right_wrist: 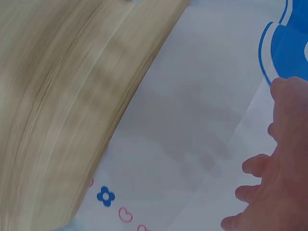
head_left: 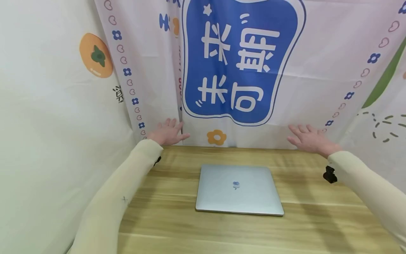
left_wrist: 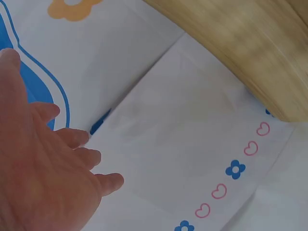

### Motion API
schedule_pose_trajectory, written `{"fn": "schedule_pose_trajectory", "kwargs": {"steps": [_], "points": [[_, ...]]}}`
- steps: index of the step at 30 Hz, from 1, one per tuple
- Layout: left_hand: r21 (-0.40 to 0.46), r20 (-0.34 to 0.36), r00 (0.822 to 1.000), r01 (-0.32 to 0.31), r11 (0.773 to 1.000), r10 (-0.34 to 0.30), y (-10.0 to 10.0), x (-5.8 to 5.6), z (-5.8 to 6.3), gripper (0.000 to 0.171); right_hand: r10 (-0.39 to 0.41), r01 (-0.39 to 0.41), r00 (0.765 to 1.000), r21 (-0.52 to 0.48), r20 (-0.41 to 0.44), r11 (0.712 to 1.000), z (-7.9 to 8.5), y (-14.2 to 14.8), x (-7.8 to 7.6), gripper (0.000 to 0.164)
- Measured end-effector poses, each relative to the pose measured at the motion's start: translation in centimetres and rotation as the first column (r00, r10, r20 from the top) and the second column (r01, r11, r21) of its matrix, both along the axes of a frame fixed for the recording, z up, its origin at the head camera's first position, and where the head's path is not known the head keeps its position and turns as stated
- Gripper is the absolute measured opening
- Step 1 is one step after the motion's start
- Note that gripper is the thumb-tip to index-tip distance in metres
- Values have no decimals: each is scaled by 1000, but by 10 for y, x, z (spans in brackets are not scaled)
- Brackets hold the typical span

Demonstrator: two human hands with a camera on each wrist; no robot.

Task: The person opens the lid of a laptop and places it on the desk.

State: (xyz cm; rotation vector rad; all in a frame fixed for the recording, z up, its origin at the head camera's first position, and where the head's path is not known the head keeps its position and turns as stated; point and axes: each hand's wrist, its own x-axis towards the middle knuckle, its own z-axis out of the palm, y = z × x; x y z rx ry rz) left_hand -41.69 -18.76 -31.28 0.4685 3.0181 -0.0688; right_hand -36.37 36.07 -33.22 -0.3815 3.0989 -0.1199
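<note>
A closed silver laptop [head_left: 238,197] lies flat on the wooden table [head_left: 177,225], its lid logo facing up. Beyond its far left corner my left hand [head_left: 168,133] reaches forward in the air with fingers spread. My right hand [head_left: 309,139] is stretched out likewise past the far right corner. Neither hand holds anything, and both are apart from the laptop. In the left wrist view the left hand [left_wrist: 48,159] shows its spread fingers before the printed cloth; the right wrist view has the right hand [right_wrist: 284,163] at its right edge.
A white printed cloth [head_left: 152,70] with a blue panel [head_left: 234,63] hangs behind the table's far edge. White cloth [head_left: 47,141] also hangs along the left side. Black straps or mounts [head_left: 330,174] sit under the cream sleeves.
</note>
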Motion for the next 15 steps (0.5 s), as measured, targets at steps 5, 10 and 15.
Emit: {"fn": "schedule_pose_trajectory", "kwargs": {"steps": [5, 10, 15], "points": [[24, 4, 1000, 11, 1000, -11, 8, 1, -5, 86, 25, -24, 1000, -52, 1, 998, -11, -11, 3, 77], [65, 20, 1000, 20, 998, -21, 13, 2, -11, 85, 59, -62, 998, -102, -31, 993, -27, -26, 4, 74], [88, 28, 999, 38, 995, -41, 17, 2, -16, 86, 125, -135, 989, -123, -84, 983, -40, -42, 7, 71]]}}
